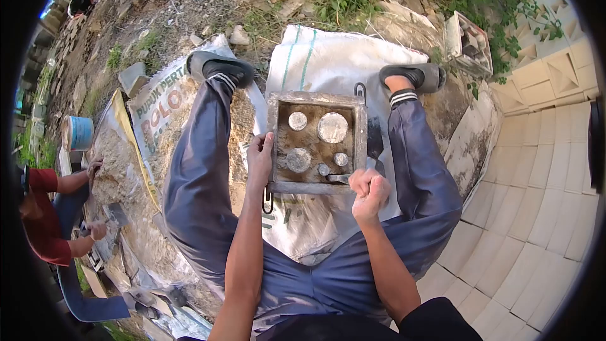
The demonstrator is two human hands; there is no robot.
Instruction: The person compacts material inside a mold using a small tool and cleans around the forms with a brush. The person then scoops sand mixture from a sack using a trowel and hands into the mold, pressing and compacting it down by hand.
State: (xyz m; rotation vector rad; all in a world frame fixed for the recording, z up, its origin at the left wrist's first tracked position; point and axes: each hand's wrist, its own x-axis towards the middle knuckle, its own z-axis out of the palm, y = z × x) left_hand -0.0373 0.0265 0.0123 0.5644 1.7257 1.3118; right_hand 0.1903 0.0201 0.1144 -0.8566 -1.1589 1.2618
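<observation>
A square molding frame [317, 98] lies between my legs, packed with brown sand [310, 137]. Several round pale discs of differing size sit in the sand, the biggest disc [332, 127] at the upper right and a smaller disc [298, 160] at the lower left. My left hand [259, 159] grips the frame's left wall, fingers along its outer side. Closed in a fist at the lower right corner, my right hand [369, 194] holds a small metal trowel [338, 178]. The trowel's blade reaches inside the frame near the smallest discs; its handle is hidden in my fist.
White woven sacks [341, 50] lie under the frame. At left, a co-worker [53, 215] holds a trowel [116, 215] near a pale bucket [78, 134]. Another frame [468, 44] stands upper right. Stacked pale tiles [524, 196] line the right.
</observation>
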